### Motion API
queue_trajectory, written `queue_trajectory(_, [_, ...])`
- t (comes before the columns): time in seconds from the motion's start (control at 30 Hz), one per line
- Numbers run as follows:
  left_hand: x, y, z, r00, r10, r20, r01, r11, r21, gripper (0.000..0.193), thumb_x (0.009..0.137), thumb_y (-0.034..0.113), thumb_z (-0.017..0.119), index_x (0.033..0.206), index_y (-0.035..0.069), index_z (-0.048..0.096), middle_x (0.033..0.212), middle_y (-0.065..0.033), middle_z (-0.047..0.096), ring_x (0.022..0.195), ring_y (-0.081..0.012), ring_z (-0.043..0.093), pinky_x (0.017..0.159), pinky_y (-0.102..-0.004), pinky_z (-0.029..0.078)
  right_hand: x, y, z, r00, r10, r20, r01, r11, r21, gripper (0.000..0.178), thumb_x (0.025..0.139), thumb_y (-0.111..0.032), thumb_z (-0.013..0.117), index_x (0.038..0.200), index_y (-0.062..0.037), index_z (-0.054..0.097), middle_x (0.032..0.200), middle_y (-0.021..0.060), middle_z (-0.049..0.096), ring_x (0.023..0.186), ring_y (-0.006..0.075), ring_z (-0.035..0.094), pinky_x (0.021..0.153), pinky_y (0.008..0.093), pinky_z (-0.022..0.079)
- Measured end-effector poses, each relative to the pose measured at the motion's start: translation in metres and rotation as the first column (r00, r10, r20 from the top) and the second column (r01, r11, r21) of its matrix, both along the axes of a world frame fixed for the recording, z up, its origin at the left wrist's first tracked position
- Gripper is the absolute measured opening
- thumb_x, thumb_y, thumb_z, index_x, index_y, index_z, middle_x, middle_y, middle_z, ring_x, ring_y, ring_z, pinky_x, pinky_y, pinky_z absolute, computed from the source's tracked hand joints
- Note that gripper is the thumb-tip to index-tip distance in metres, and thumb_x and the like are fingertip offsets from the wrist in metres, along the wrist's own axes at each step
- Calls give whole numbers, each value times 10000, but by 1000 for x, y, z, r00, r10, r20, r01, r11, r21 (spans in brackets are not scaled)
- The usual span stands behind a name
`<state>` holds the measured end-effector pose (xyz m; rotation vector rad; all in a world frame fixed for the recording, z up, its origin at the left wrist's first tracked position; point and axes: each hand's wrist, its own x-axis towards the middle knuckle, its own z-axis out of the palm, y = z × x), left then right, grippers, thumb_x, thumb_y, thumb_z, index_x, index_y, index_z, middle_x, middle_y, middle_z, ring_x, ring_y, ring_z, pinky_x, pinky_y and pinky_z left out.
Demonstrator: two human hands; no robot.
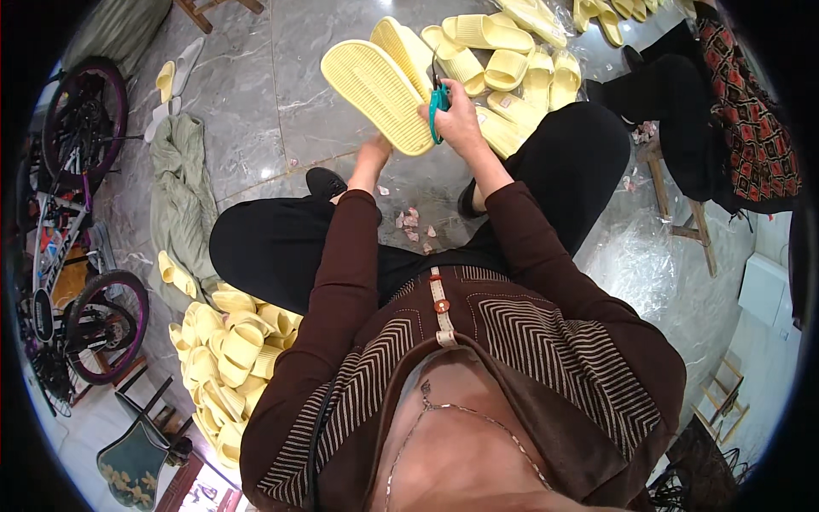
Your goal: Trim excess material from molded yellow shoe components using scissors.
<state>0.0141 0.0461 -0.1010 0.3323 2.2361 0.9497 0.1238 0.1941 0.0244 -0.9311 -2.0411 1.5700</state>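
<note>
A pair of yellow slide slippers is held up in front of me. The nearer slipper (375, 90) turns its ribbed sole to view, and the other slipper (403, 49) shows partly behind it. My left hand (373, 158) grips the pair from behind at the lower left, its fingers mostly hidden by the sole. Closed around the teal handles of small scissors (438, 111) is my right hand (459, 118), beside the nearer slipper's right edge. The dark blades point upward, close to the slippers.
More yellow slippers (506, 70) lie ahead on the right, some in clear plastic. A heap of slippers (235, 350) is at my left. Small pinkish scraps (411, 224) litter the floor between my feet. A bicycle (81, 213) stands far left; a person in black trousers (665, 90) sits at right.
</note>
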Motion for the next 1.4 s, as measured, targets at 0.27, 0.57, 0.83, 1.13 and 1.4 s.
queue_trajectory(0.27, [-13,-1,45,925,340,170,-380,816,436,235,803,116,546,939,-61,623,826,-88,646,703,-145,580,629,-254,440,4,-3,0,998,32,51,-34,998,52,583,625,-229,702,1102,-18,443,932,188,583,876,299,576,773,365,447])
queue_trajectory(0.57, [-15,-13,57,541,286,791,-807,443,391,430,824,293,562,1184,73,477,1085,-103,568,1048,-265,510,906,-461,366,9,-11,-1,987,105,121,-125,976,180,555,654,-221,692,1114,-35,443,930,190,586,875,304,578,769,362,444])
queue_trajectory(0.83, [-25,-10,76,597,17,802,-759,337,557,493,810,305,586,1216,85,415,1188,-86,495,1064,-263,492,923,-479,377,18,-8,-11,966,172,195,-188,980,66,551,658,-235,694,1113,-52,443,923,216,593,903,354,571,774,403,440])
queue_trajectory(1.13, [-23,0,129,998,-37,-44,56,780,624,451,640,120,644,1068,86,505,1086,-70,534,996,-262,517,863,-399,409,22,18,-17,992,-111,66,101,985,137,527,688,-246,704,1120,1,529,780,100,605,727,171,573,635,286,451])
queue_trajectory(1.4, [-22,-16,115,550,-419,-723,477,868,-141,468,560,83,648,1011,123,529,1064,-76,517,932,-322,495,823,-389,403,25,10,-10,978,196,75,-170,948,-269,463,677,-174,677,1103,-27,567,713,18,572,618,81,503,514,227,394])
